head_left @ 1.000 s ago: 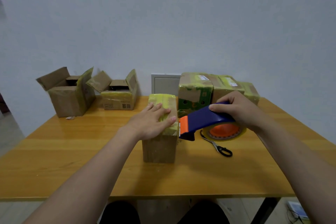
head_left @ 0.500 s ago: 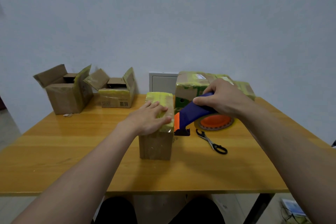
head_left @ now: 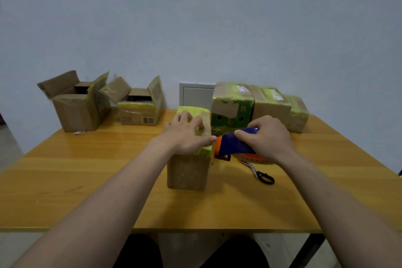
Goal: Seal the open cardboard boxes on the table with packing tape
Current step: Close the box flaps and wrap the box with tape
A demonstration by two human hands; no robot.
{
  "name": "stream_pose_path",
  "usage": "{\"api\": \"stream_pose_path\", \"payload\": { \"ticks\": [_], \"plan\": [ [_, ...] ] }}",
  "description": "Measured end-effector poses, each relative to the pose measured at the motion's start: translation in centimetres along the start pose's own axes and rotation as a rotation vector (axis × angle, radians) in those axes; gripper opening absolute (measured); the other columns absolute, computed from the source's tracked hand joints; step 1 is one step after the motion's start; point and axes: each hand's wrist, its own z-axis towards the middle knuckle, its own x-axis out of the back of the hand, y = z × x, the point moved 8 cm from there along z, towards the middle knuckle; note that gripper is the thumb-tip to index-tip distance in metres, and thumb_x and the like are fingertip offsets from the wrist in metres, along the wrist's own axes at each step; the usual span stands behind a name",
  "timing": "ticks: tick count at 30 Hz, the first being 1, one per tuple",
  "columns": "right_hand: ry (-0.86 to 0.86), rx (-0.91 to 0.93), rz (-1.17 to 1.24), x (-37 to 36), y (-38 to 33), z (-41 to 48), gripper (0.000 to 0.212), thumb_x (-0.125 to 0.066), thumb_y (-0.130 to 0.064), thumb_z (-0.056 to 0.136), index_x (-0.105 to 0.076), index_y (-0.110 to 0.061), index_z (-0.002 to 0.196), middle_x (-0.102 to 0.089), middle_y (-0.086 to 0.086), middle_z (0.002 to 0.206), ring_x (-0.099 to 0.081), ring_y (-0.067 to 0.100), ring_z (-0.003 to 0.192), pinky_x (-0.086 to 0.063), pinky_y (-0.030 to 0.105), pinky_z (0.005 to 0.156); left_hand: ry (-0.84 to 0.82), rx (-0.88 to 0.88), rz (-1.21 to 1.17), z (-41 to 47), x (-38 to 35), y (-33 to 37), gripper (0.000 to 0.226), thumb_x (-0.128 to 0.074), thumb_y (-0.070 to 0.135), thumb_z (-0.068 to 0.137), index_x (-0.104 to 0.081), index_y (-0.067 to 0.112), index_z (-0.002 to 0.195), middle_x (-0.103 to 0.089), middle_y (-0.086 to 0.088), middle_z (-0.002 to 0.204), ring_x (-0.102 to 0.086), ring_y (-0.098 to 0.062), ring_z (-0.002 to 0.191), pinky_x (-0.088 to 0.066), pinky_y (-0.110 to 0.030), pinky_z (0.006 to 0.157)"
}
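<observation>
A small cardboard box (head_left: 188,171) with yellow-green tape over its top stands in the middle of the wooden table (head_left: 91,172). My left hand (head_left: 187,136) lies flat on the box's top with the fingers spread. My right hand (head_left: 266,137) grips the blue handle of an orange tape dispenser (head_left: 233,144), whose front end is against the box's upper right edge. Two open cardboard boxes (head_left: 76,102) (head_left: 139,105) stand at the back left with their flaps up.
Black-handled scissors (head_left: 260,173) lie on the table just right of the small box. Three taped boxes (head_left: 231,104) (head_left: 272,106) (head_left: 298,113) stand in a row at the back right against the wall. A white panel (head_left: 195,95) sits on the wall behind them.
My right hand has brought the tape dispenser leftward and down until it meets the box's right edge. My left hand has stayed on the box's top.
</observation>
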Motion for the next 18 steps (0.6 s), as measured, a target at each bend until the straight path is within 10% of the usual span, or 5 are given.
{"api": "stream_pose_path", "payload": {
  "ticks": [5,18],
  "plan": [
    [0.142,-0.043,0.148,1.6,0.0,0.1,0.033,-0.069,-0.044,0.092,-0.067,-0.024,0.066,-0.064,-0.006,0.060,-0.062,0.013,0.064,-0.039,0.025,0.053,-0.115,0.035,0.001,-0.2,-1.1,-0.9,0.069,-0.020,0.079,0.098,-0.006,0.054,0.161,0.014,-0.004,0.173,0.013,-0.032,0.159,-0.009,-0.060,0.125],
    [0.392,-0.064,0.516,3.2,-0.5,0.1,0.046,-0.061,-0.055,0.085,-0.068,-0.014,0.066,-0.066,0.001,0.061,-0.064,0.019,0.063,-0.048,0.038,0.054,-0.096,-0.240,-0.341,-0.9,1.2,-2.3,0.037,-0.047,0.049,0.107,-0.054,0.053,0.143,-0.029,0.020,0.166,-0.014,-0.008,0.157,-0.017,-0.042,0.126]
  ]
}}
